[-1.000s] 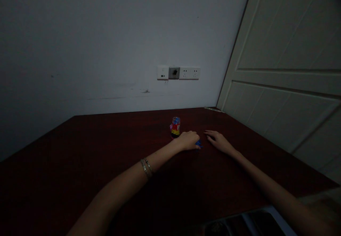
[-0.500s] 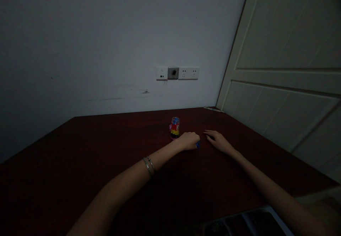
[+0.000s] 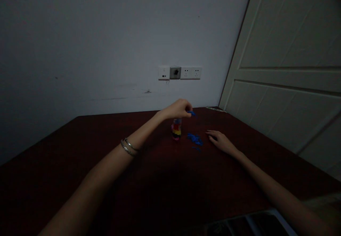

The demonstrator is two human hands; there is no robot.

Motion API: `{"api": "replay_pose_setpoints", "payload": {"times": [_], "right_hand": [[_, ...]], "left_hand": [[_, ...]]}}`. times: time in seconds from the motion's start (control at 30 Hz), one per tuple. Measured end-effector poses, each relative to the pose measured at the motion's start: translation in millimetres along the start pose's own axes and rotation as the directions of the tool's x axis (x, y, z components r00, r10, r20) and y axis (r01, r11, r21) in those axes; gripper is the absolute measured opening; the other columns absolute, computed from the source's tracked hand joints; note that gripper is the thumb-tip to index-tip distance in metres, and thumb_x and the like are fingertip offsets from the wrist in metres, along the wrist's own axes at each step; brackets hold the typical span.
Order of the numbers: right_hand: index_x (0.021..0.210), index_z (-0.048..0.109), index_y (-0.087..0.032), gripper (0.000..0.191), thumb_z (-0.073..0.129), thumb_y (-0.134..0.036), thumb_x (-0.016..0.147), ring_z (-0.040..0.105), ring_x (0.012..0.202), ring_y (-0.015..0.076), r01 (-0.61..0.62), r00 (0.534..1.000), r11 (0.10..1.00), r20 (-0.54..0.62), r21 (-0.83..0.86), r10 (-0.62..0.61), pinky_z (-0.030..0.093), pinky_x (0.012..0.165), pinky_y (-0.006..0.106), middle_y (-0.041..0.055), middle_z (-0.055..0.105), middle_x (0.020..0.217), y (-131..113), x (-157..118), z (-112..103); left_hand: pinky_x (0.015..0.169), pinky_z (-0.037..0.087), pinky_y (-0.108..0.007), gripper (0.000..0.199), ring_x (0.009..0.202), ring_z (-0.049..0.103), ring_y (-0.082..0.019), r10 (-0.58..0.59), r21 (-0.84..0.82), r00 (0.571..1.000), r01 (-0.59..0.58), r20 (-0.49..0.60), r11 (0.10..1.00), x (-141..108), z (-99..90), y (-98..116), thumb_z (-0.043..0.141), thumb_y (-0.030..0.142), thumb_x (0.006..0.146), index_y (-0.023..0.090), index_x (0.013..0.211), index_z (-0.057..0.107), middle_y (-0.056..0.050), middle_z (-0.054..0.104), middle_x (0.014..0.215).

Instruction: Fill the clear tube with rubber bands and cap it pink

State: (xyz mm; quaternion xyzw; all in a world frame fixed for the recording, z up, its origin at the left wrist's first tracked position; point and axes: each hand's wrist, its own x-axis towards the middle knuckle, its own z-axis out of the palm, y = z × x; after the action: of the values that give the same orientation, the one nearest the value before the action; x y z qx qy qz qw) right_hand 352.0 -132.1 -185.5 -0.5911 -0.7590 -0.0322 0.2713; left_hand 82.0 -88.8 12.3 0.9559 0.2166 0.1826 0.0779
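My left hand (image 3: 183, 108) is raised above a small clear jar (image 3: 177, 131), pinching a few thin blue pieces (image 3: 192, 113) that look like little bands. Colours lie in layers inside the jar: dark at the bottom, then yellow, red and blue. Its mouth is hidden behind my left hand and wrist. A loose pile of the same blue pieces (image 3: 194, 138) rests on the table to the right of the jar. Just right of that pile, my right hand (image 3: 218, 139) lies on the tabletop with its fingers stretched out, holding nothing.
The dark red-brown table (image 3: 128, 189) reaches back to a pale wall with several socket plates (image 3: 185, 73). A panelled white door (image 3: 269, 104) stands along the right. At the front edge lies a dark flat thing with a light border (image 3: 279, 219).
My left hand has risen from the blue pile toward the jar top with some blue pieces, uncovering the rest of the pile. My right hand has stayed put. The view has shifted slightly.
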Motion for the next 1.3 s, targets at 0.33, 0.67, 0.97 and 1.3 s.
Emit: {"api": "replay_pose_setpoints", "payload": {"times": [0.33, 0.67, 0.97, 1.3], "right_hand": [[0.109, 0.064, -0.016, 0.036, 0.042, -0.029, 0.084, 0.053, 0.112, 0.0248, 0.002, 1.000, 1.000, -0.012, 0.017, -0.001, 0.039, 0.099, 0.043, 0.0118, 0.059, 0.119, 2, 0, 1], [0.109, 0.063, -0.019, 0.034, 0.043, -0.029, 0.084, 0.053, 0.113, 0.0247, -0.013, 1.000, 0.999, -0.012, 0.052, 0.013, 0.039, 0.099, 0.044, 0.0100, 0.059, 0.120, 3, -1, 1], [0.110, 0.063, -0.016, 0.035, 0.042, -0.028, 0.084, 0.053, 0.112, 0.0246, -0.001, 1.000, 1.000, -0.002, 0.030, 0.001, 0.040, 0.099, 0.043, 0.0115, 0.059, 0.120, 7, 0, 2], [0.109, 0.064, -0.017, 0.036, 0.043, -0.030, 0.084, 0.053, 0.112, 0.0254, 0.003, 1.000, 0.999, -0.001, 0.043, -0.003, 0.039, 0.099, 0.044, 0.0117, 0.060, 0.118, 5, -1, 1]], "left_hand": [[0.058, 0.037, -0.021, 0.025, 0.062, 0.051, -0.010, -0.129, -0.048, 0.981, 0.137, 0.145, 0.989, -9, 0.7, -45, 0.055, 0.017, 0.067, 0.005, 0.085, 0.067, -0.008, 0.065, 0.075], [0.063, 0.042, -0.021, 0.027, 0.068, 0.057, -0.012, -0.131, -0.070, 0.964, 0.150, 0.231, 0.986, -8, -0.7, -50, 0.057, 0.018, 0.069, 0.007, 0.092, 0.068, -0.008, 0.069, 0.082], [0.068, 0.042, -0.021, 0.029, 0.073, 0.058, -0.012, -0.096, -0.026, 0.973, 0.103, 0.208, 0.994, -11, -1.1, -53, 0.054, 0.022, 0.073, 0.008, 0.093, 0.069, -0.009, 0.069, 0.087], [0.064, 0.039, -0.021, 0.029, 0.065, 0.055, -0.010, -0.024, -0.027, 0.981, 0.030, 0.194, 0.999, -20, 5.0, -56, 0.047, 0.022, 0.076, 0.008, 0.088, 0.069, -0.008, 0.067, 0.077]]}}
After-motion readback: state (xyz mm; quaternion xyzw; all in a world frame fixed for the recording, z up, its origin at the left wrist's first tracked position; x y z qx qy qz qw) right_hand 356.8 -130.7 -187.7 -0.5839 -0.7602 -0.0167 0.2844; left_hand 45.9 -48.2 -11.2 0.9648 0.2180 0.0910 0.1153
